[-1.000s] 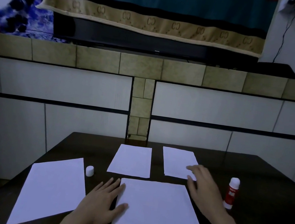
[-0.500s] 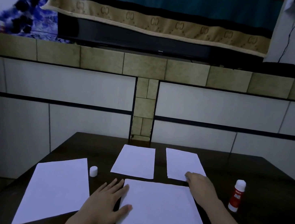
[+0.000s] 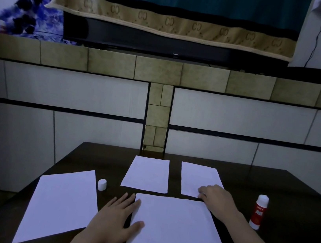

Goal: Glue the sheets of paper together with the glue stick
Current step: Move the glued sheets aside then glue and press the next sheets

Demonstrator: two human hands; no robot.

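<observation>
Several white sheets lie on a dark table (image 3: pixel 269 188). A large sheet (image 3: pixel 178 224) is in front of me, and my left hand (image 3: pixel 114 222) lies flat with fingers spread on its left edge. My right hand (image 3: pixel 217 197) rests on the near right corner of a small sheet (image 3: pixel 197 176) at the back right, fingers curled at the paper's edge; whether it grips the paper I cannot tell. Another small sheet (image 3: pixel 147 174) lies at the back middle, and a large sheet (image 3: pixel 61 202) at the left. A red glue stick (image 3: pixel 258 212) stands upright and uncapped at the right. Its white cap (image 3: pixel 102 184) stands between the left sheet and the middle small sheet.
The table's far edge meets a tiled wall (image 3: pixel 92 128). Above it runs a tan tiled ledge (image 3: pixel 110 62) bearing a dark long box under a teal and tan cloth (image 3: pixel 169 21). The floor drops away left of the table.
My right hand has drawn in leftward and down onto the back right small sheet's near corner. My yellow sleeve has come into view. My left hand has stayed on the large sheet.
</observation>
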